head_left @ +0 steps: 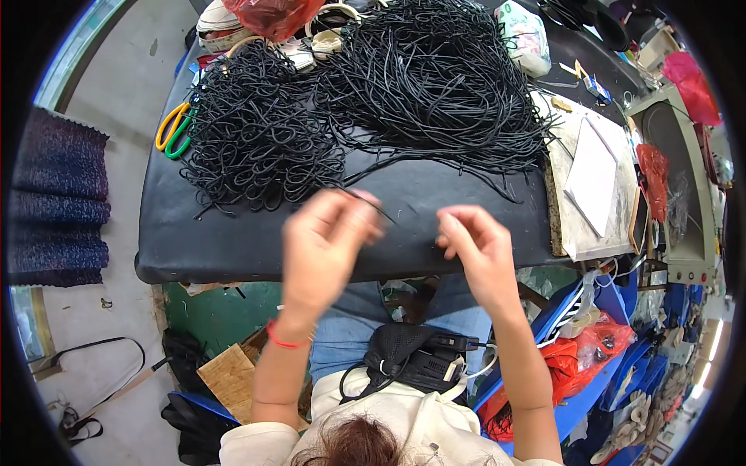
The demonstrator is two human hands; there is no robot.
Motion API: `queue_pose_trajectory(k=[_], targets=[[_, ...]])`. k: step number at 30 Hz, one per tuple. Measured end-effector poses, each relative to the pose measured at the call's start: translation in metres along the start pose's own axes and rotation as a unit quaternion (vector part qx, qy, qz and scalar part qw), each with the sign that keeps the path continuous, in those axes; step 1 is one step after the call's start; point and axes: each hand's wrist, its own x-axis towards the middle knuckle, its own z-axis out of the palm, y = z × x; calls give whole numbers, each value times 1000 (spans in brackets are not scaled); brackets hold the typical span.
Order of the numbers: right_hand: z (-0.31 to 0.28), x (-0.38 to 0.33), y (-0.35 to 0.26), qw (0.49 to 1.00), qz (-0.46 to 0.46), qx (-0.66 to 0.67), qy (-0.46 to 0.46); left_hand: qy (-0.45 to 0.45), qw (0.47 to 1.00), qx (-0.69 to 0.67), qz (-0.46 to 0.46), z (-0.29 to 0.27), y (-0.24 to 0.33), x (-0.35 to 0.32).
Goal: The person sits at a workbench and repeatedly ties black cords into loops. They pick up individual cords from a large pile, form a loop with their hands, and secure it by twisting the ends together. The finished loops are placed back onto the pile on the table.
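Over the front part of a black padded table (233, 252), my left hand (328, 237) is closed on a short black cord (379, 208), whose end sticks out toward the right; motion blurs the fingers. My right hand (480, 245) is held apart from it, thumb and fingers curled together in a pinch. Whatever they may grip is too small to see. Just beyond my left hand lies a tangled heap of looped black cords (260, 136). A bigger pile of long, loose black cords (435, 93) spreads across the back middle.
Scissors (177, 132) with orange and green handles lie at the left edge. On the right, a pale board (575, 229) carries white paper (592, 179). A red plastic bag (273, 14) and a tissue pack (524, 39) stand at the back. A blue bin (579, 412) sits lower right.
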Motion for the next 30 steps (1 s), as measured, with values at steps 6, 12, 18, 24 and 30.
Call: queue_pose_trajectory(k=[6,12,18,24,30], targets=[[12,71,6,848,-372,-369,78,337,755,517,221,-76,22,60],[22,101,18,760,-452,-464,59,228,776,440,390,-26,20,40],[28,88,15,775,-442,-449,54,107,872,355,319,-4,-15,20],[28,107,14,740,-473,-478,24,103,826,470,293,-15,-24,18],[2,54,0,725,-510,-461,43,62,868,355,342,-3,2,8]])
